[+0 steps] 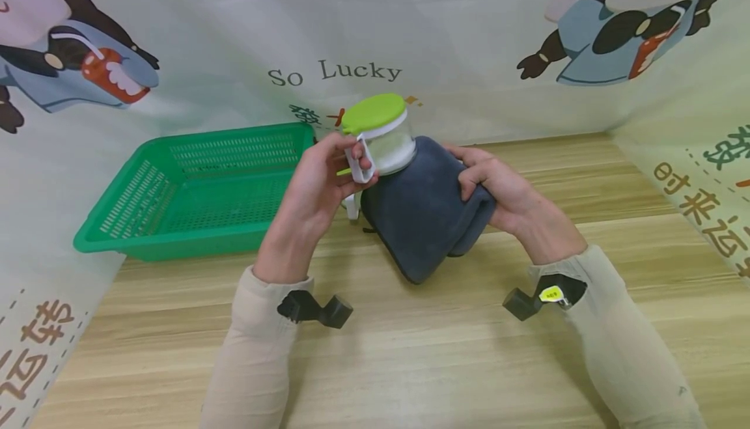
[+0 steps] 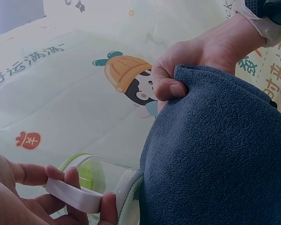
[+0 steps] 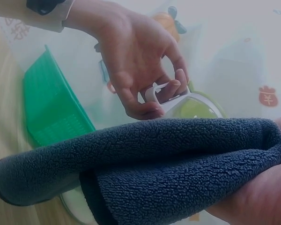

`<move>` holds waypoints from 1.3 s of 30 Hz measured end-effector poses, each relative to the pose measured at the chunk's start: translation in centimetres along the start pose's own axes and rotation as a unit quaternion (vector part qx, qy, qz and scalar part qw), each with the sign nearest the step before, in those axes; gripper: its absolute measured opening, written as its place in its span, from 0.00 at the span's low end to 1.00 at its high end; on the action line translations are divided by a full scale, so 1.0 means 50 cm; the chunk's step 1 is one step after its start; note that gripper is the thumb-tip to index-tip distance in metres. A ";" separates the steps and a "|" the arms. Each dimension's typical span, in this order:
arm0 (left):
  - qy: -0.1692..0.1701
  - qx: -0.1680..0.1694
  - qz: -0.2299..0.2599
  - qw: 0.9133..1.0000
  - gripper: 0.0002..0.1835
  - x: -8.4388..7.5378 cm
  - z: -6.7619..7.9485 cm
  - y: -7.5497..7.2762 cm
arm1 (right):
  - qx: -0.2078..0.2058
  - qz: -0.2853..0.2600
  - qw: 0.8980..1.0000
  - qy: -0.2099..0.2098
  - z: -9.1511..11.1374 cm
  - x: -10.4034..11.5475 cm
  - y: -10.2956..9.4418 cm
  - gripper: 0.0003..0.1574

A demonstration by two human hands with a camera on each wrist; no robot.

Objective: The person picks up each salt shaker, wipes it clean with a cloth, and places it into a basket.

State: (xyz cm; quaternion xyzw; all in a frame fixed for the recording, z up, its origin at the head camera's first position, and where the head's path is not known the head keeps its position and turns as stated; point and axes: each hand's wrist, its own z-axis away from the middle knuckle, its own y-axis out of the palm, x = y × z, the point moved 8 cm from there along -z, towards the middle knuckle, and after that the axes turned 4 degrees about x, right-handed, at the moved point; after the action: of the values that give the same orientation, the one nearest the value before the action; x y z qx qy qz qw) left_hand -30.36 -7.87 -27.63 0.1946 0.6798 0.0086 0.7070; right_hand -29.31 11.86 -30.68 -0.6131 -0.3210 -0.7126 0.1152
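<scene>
My left hand (image 1: 316, 178) holds a clear seasoning jar (image 1: 394, 144) by its white handle (image 2: 77, 197), fingers curled round it. The jar has a bright green lid (image 1: 375, 111) and is tilted above the table. A dark blue-grey towel (image 1: 418, 211), folded over, lies against the jar's base. My right hand (image 1: 500, 188) grips the towel at its right side, with the thumb on top. In the right wrist view, the towel (image 3: 178, 154) hides part of the jar. Behind it, a second white handle (image 1: 351, 206) shows low down, mostly covered.
A green plastic basket (image 1: 137, 243) with slotted sides stands at the left on the wood-grain table (image 1: 410, 357). Printed white sheeting (image 1: 469, 38) rises behind the table and at both sides. Each wrist carries a black camera mount (image 1: 316, 308).
</scene>
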 end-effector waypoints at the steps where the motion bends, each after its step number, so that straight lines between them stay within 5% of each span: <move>1: 0.000 0.000 0.000 1.000 0.14 0.000 0.000 0.000 | 0.000 0.001 1.000 0.000 0.000 0.000 0.000 0.57; 39: -0.004 0.001 0.007 1.000 0.12 -0.002 -0.001 0.004 | -0.001 -0.005 1.000 -0.001 -0.001 0.002 -0.002 0.57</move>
State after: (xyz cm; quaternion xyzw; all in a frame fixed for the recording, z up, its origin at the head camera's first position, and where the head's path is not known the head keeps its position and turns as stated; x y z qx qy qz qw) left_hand -30.34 -7.70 -27.50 0.2002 0.6757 0.0124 0.7094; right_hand -29.42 11.94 -30.64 -0.6124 -0.3235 -0.7129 0.1101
